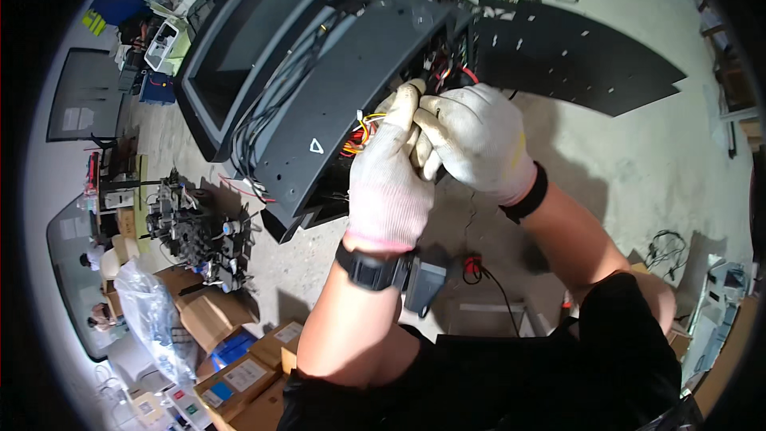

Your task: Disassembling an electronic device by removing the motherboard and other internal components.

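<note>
My left hand [391, 179] and my right hand [484, 140], both in white work gloves, meet at the open edge of a dark grey metal cabinet [343, 80]. The fingers of each are bent and pinched together, touching one another; whatever lies between the fingertips is hidden by the gloves. Yellow, orange and red wires [363, 136] come out beside my left fingers. Above my right hand, a red wire [470, 74] and other thin wires show in the cabinet's opening. Grey cables [275, 92] run in a bundle along the cabinet's left side.
A large black panel [586, 60] extends right from the cabinet. Below my hands, a red piece [473, 265] with a black cable lies on the floor. Dark machinery [191, 227] stands left, cardboard boxes [239, 379] lower left. Coiled cable [666, 247] lies at the right.
</note>
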The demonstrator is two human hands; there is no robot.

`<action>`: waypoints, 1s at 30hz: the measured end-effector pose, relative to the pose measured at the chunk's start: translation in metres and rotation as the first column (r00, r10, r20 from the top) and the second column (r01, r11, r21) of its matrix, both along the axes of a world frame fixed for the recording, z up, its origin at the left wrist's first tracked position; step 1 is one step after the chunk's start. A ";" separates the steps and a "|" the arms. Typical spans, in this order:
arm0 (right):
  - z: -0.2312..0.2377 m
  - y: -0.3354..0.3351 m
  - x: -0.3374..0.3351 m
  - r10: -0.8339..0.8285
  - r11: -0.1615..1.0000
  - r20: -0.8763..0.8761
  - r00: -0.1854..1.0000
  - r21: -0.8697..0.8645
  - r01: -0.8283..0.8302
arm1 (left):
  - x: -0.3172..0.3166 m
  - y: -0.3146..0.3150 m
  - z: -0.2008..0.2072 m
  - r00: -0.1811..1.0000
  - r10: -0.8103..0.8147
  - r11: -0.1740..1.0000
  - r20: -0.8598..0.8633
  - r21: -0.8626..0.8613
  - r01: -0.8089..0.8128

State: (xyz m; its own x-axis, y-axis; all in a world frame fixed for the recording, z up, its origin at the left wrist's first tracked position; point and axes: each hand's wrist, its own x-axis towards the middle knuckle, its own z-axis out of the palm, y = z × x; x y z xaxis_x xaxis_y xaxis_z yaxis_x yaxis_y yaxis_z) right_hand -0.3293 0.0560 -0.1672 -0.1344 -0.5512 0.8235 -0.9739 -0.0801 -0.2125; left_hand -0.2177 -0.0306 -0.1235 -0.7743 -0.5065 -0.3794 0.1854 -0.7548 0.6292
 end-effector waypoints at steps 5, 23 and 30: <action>-0.009 0.016 0.019 0.162 0.933 0.958 -0.238 -0.227 -0.279 | -0.011 -0.007 -0.017 0.985 0.049 0.989 0.163 -0.148 -0.024; 0.008 -0.006 0.044 0.229 0.251 -0.178 -0.957 -0.939 0.234 | 0.003 -0.008 0.004 0.998 -0.057 0.998 0.010 -0.039 0.057; 0.027 -0.003 0.050 0.302 0.398 -0.210 -0.930 -0.859 0.323 | 0.002 -0.018 -0.015 0.997 -0.068 0.994 0.041 -0.088 0.071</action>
